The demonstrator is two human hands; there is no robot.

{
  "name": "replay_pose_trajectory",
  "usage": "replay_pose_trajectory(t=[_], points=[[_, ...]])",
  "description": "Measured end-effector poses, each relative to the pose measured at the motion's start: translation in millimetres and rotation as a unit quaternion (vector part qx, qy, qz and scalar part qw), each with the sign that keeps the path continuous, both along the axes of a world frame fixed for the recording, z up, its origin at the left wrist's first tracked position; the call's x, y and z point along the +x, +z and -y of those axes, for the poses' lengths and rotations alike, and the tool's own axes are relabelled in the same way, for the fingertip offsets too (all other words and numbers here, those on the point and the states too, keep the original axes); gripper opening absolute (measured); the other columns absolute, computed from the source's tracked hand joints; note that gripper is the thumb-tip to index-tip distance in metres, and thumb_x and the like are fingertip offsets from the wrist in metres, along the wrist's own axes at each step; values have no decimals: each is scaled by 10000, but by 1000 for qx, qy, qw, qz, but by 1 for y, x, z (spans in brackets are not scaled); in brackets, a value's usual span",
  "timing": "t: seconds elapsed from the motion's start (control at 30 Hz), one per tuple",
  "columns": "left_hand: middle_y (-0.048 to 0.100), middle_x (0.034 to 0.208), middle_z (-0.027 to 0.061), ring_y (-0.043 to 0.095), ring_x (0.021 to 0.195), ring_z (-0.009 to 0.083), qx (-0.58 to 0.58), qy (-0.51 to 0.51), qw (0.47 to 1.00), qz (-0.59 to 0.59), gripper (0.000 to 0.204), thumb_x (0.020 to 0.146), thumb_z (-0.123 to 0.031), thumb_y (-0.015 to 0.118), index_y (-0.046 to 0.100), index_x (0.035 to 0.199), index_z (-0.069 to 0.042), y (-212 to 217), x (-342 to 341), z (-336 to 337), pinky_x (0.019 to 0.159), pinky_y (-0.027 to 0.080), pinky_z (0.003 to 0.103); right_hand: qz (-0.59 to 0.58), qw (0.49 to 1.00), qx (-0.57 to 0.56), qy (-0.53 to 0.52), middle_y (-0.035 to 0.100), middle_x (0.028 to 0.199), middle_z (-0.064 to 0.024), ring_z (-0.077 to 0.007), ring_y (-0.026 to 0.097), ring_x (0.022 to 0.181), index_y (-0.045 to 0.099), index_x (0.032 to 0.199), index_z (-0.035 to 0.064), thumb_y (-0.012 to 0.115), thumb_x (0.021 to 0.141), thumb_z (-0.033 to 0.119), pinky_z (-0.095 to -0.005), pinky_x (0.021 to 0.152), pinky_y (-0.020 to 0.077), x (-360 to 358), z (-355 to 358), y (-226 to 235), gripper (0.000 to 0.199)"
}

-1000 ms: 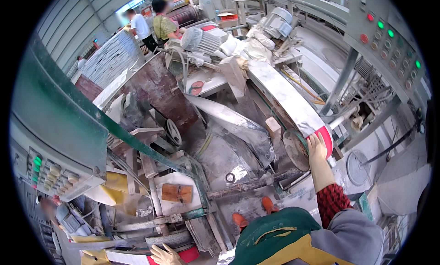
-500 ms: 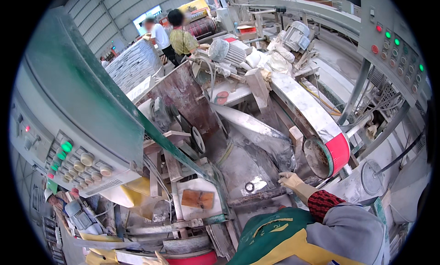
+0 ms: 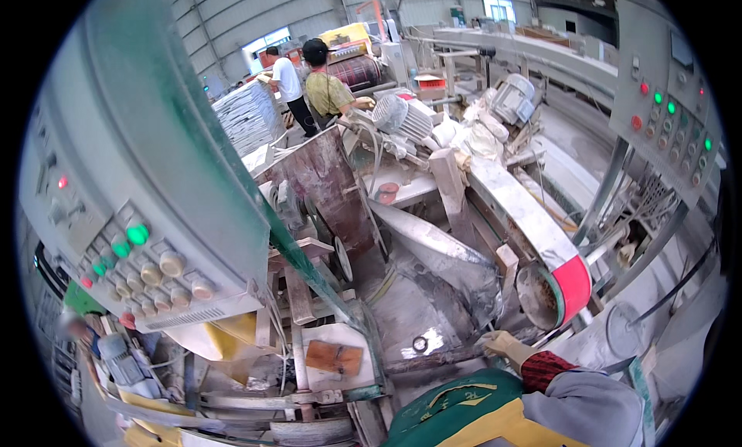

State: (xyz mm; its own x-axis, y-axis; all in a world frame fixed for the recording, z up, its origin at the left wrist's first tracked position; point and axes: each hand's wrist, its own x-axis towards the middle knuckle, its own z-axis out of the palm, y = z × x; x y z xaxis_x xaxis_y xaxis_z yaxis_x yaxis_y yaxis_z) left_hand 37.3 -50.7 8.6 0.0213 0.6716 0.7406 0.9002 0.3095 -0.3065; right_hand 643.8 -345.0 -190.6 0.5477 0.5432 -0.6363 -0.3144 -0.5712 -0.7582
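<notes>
My right hand (image 3: 506,348), in a cream work glove with a red-and-black cuff, reaches in from the lower right. Its fingers point left, loosely extended, and I see nothing held in them. They are close to the right end of a dirty metal bar (image 3: 444,359); whether they touch it I cannot tell. Just beyond the glove is a belt machine, its white belt (image 3: 533,223) ending in a red band (image 3: 573,288) around a roller (image 3: 539,295). A small dark ring (image 3: 420,344) lies on the wet metal tray (image 3: 402,323). My left hand is out of view.
At left stands a grey control cabinet (image 3: 224,238) with lit buttons; another control panel (image 3: 668,99) is at upper right. A brown wooden block (image 3: 334,357) lies on a white board. Motors (image 3: 402,118) stand beyond. Two people (image 3: 328,91) are at the back left.
The view has shifted, so the machinery sits slightly right and the cabinet looks larger. My right hand is lower in the picture, nearer the bar. A pale shape at the lower edge is gone.
</notes>
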Motion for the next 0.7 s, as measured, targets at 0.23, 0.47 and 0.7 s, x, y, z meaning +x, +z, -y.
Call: replay_pose_trajectory(t=[0.23, 0.47, 0.7], points=[[625, 1063, 179, 590, 951, 341, -160, -2, 980, 117, 456, 886, -363, 596, 584, 1187, -22, 14, 13, 27, 784, 483, 454, 128, 990, -7, 63, 681, 758, -60, -126, 622, 632, 655, 1160, 74, 586, 876, 220, -275, 587, 516, -3, 13, 18, 326], [596, 1185, 180, 548, 1119, 318, -321, -170, 888, 284, 474, 894, -309, 555, 511, 1275, -32, -1, 10, 36, 914, 457, 430, -25, 994, 100, 27, 695, 928, -117, -179, 668, 740, 534, 1313, 51, 546, 868, 166, -273, 665, 538, -17, -16, -5, 460], [535, 1306, 132, 565, 1123, 251, -403, -182, 571, 691, 653, 842, -191, 677, 385, 1417, -89, 88, 204, 50, 926, 464, 351, -310, 863, 399, -20, 682, 1008, -129, -184, 652, 818, 471, 1364, 43, 579, 939, 124, -265, 719, 537, -19, -56, -6, 446]])
